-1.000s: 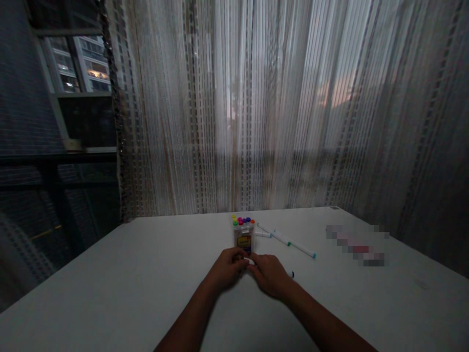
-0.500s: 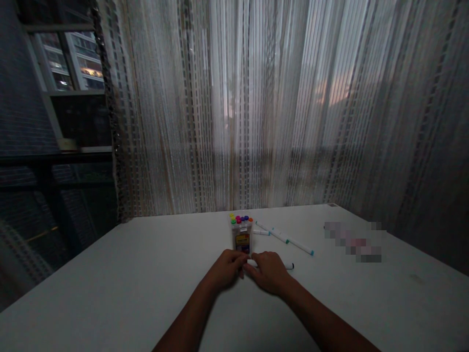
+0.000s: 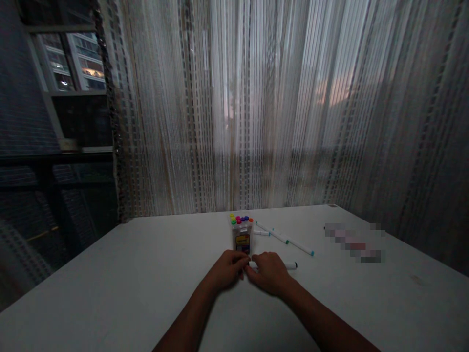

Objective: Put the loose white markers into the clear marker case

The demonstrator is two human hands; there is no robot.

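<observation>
A white marker (image 3: 291, 266) with a black right end lies crosswise in front of me, low over the table. My right hand (image 3: 270, 273) is closed around its middle, fingers curled over the barrel. The fingers of my left hand (image 3: 227, 270) are pinched together at the marker's left end, where a small dark part shows; whether it is cap or tip I cannot tell. Just beyond both hands stands a clear marker case (image 3: 242, 238) with a yellow and dark label, filled with several markers whose caps are bright yellow, green, pink, purple and orange.
Several loose white markers (image 3: 300, 247) with blue or green ends lie to the right of the case. A blurred-out object (image 3: 357, 243) is farther right on the white table (image 3: 146, 274). Behind the table hangs a striped string curtain (image 3: 249, 122); a railing (image 3: 47, 159) runs at left.
The white marker has shifted slightly to the right, and a small dark part now shows at its left end. Both hands stay nearly where they were, still closed.
</observation>
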